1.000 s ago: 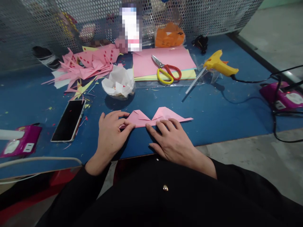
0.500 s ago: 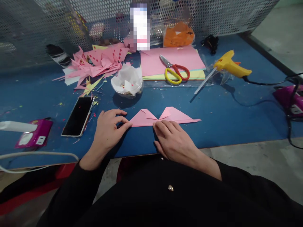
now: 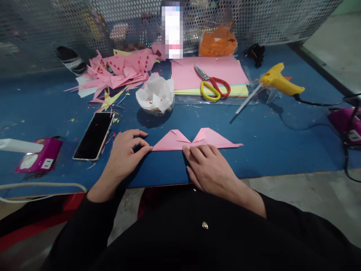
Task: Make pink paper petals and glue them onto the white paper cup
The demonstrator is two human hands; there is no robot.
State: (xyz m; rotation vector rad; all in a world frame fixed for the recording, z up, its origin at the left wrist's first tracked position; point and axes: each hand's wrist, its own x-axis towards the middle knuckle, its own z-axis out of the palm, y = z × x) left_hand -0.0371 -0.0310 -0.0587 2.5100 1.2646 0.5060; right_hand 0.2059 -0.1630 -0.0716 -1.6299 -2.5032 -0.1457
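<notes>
A folded pink paper (image 3: 173,141) with two peaks and a notch between them lies flat near the table's front edge. My left hand (image 3: 125,154) pinches its left tip between thumb and forefinger, the other fingers loosely curved. Across the lower edge, just under the notch, rest the fingertips of my right hand (image 3: 210,165), pressing the paper down. The right thumb is apart from the paper, over the table. A thin strip at the paper's right end sticks out past my right hand.
Beyond the paper are a white paper-lined bowl (image 3: 155,94), scissors (image 3: 211,84) on coloured sheets (image 3: 183,71) and a yellow glue gun (image 3: 282,81). A phone (image 3: 94,135) and purple pack (image 3: 41,154) lie left. Pink scraps (image 3: 121,69) are piled behind; a purple object (image 3: 344,122) sits right.
My left hand has slid a little left along the paper's lower edge to its tip. My right hand stays on the paper near the notch. The view has shifted slightly.
</notes>
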